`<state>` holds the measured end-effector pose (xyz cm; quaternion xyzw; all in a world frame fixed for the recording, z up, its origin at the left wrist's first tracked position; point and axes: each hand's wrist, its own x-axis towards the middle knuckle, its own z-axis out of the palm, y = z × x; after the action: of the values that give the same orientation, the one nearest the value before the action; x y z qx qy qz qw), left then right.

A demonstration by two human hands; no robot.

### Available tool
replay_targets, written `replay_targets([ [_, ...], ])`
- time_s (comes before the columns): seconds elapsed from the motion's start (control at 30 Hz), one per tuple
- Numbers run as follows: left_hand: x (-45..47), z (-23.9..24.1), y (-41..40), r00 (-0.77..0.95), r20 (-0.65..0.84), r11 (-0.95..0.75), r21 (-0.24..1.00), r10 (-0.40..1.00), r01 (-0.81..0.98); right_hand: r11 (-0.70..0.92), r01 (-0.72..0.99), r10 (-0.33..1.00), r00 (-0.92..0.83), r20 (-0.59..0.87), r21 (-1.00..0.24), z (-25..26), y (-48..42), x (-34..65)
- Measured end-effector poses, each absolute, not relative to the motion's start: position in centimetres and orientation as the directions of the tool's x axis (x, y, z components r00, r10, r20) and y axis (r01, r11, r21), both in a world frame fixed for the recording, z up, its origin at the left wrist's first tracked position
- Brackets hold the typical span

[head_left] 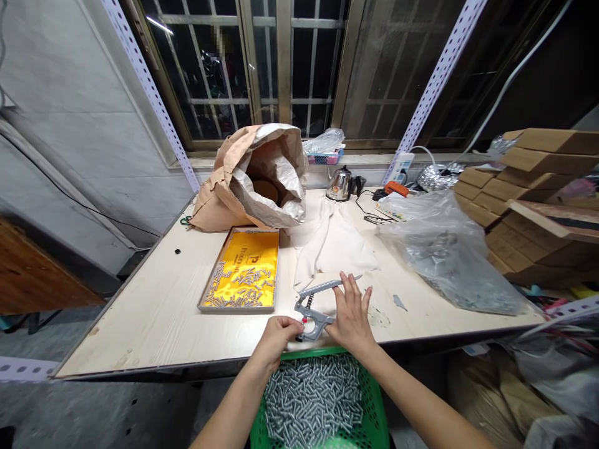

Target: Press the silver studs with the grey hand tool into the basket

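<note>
Grey hand press (314, 312), lying at the table's near edge: the right hand (350, 318) is resting flat on its upper handle, fingers spread, and the left hand (276, 340) is pinching together at its jaw. Left of the press, a yellow-lined tray (248, 252) of metal pins is showing a printed "P" above an unreadable word. Below the press, a green basket (375, 399) is holding more pins.

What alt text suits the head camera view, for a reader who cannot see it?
A person's right hand lies flat on the lever of a grey hand press on a pale table, the left hand pinching at its head. Below is a green basket of small metal pieces; a yellow-lined tray holds more.
</note>
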<state>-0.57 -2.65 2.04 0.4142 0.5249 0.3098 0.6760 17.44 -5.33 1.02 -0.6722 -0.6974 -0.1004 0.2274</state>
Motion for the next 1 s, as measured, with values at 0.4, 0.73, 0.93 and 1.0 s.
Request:
replay_targets([
  [0.4, -0.4, 1.8, -3.1, 0.247, -0.461, 0.475, 0.88, 0.852, 0.002, 0.109, 0.983, 0.862, -0.019, 0.507, -0.148, 1.2, -5.1, 17.4],
  [0.73, -1.6, 3.2, -3.0, 0.121, -0.473, 0.478, 0.878, 0.873, -0.015, 0.142, 0.987, 0.96, -0.12, 0.253, -0.072, -0.4, -4.1, 17.7],
  [0.93, -1.4, 3.6, -3.6, 0.223, -0.463, 0.481, 0.876, 0.858, -0.03, 0.133, 0.989, 0.96, -0.113, 0.255, -0.062, 0.6, -3.4, 17.4],
  [1.0, -1.3, 3.6, -3.7, 0.248, -0.46, 0.481, 0.876, 0.853, -0.029, 0.141, 0.986, 0.945, -0.108, 0.308, -0.089, 1.3, -3.3, 17.6],
])
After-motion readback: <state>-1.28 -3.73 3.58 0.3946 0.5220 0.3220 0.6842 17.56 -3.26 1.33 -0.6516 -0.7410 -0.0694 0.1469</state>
